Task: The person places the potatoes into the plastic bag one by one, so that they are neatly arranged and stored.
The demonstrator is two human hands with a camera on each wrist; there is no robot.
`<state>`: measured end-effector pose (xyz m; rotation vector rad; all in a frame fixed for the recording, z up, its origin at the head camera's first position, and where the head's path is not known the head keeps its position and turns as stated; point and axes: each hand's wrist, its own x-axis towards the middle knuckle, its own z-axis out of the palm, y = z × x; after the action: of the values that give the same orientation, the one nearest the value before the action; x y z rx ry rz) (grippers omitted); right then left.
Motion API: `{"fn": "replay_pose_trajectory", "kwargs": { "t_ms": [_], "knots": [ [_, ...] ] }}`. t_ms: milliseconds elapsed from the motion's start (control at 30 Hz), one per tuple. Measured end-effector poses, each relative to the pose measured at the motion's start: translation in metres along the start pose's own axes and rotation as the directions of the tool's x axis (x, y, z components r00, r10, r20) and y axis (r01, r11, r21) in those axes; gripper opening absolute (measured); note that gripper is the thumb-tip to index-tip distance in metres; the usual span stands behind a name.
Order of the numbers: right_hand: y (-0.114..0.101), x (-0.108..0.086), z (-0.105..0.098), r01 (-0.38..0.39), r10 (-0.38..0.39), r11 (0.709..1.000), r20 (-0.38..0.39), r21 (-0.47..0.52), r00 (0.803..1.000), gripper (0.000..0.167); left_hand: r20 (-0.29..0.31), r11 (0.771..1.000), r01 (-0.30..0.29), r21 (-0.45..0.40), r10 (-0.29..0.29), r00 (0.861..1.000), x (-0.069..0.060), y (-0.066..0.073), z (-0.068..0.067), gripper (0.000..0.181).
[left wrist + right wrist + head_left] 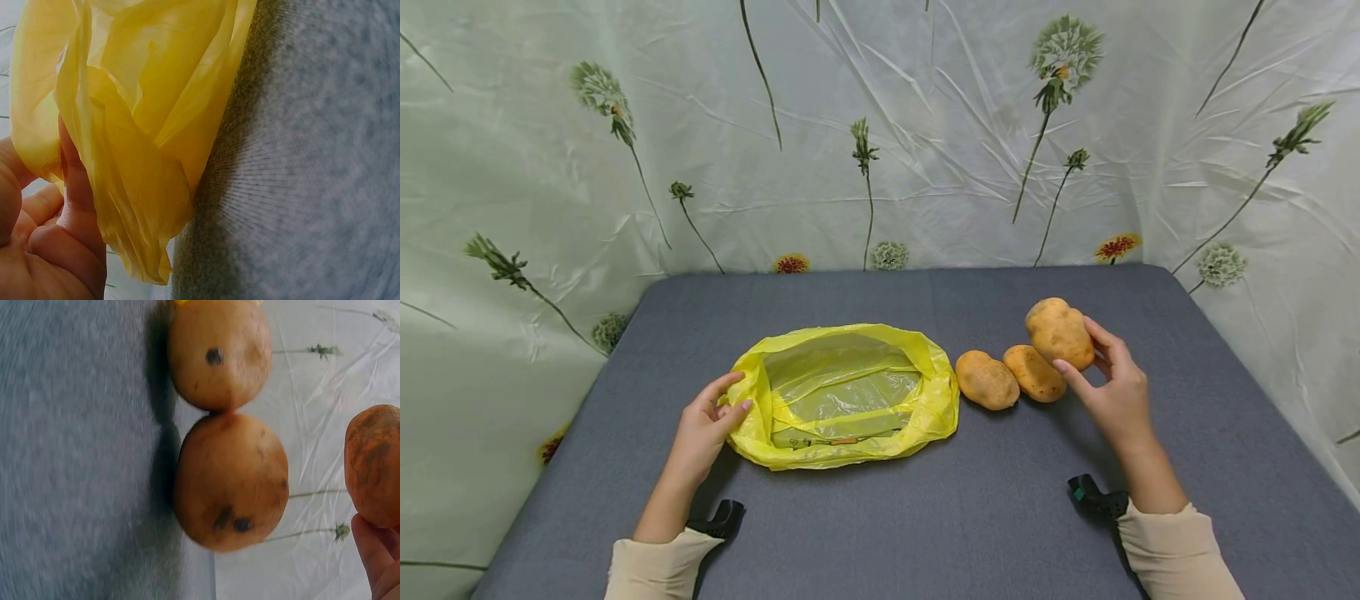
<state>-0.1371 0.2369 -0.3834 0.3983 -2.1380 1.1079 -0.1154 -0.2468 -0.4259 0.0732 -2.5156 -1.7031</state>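
Note:
A yellow plastic bag [936,400] lies on the table with its mouth spread wide, and no contents show inside. My left hand [703,429] pinches the bag's left rim between thumb and fingers; the left wrist view shows the yellow film [144,156] in folds beside the fingers. My right hand [1116,392] grips a potato [1060,333] and holds it raised above the table. Two more potatoes rest on the table right of the bag: one potato [987,380] close by the bag's edge, another potato [1034,373] touching it, partly behind the held one.
The grey cloth-covered table [880,533] ends at the back against a pale curtain [955,125] printed with dandelions. Dark wrist-camera mounts [1097,496] sit at both wrists.

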Motion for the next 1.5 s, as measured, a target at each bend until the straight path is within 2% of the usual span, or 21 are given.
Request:
{"fn": "replay_pose_trajectory", "kwargs": {
  "t_ms": [167,400,700,967,1167,1300,1500],
  "knots": [
    [-0.024,0.003,0.004,0.040,-0.041,0.999,0.024,0.028,0.999,0.068,0.000,1.000,0.009,0.004,-0.009,1.000,-0.001,-0.001,0.000,0.049],
    [-0.033,0.007,0.010,0.077,-0.081,0.995,0.056,0.067,0.995,0.067,0.004,1.000,0.002,-0.003,-0.002,1.000,0.000,-0.001,0.000,0.049],
    [-0.046,0.015,0.027,0.126,-0.141,0.985,0.128,0.120,0.982,0.069,0.003,1.000,0.013,-0.003,-0.013,1.000,-0.001,-0.001,0.001,0.050],
    [-0.057,0.020,0.046,0.167,-0.195,0.972,0.174,0.167,0.965,0.069,0.004,1.000,0.007,-0.012,-0.007,1.000,-0.001,0.000,0.001,0.049],
    [-0.066,0.023,0.062,0.209,-0.257,0.951,0.207,0.228,0.944,0.069,0.010,0.999,-0.007,-0.047,0.007,1.000,-0.001,0.002,0.001,0.048],
    [-0.073,0.022,0.073,0.210,-0.271,0.943,0.228,0.260,0.935,0.066,0.005,0.999,0.010,-0.046,-0.010,1.000,-0.001,0.002,0.001,0.049],
    [-0.085,0.018,0.088,0.157,-0.240,0.944,0.278,0.291,0.930,0.061,0.006,0.999,0.012,-0.046,-0.011,1.000,-0.001,0.002,0.001,0.049]
  ]
}}
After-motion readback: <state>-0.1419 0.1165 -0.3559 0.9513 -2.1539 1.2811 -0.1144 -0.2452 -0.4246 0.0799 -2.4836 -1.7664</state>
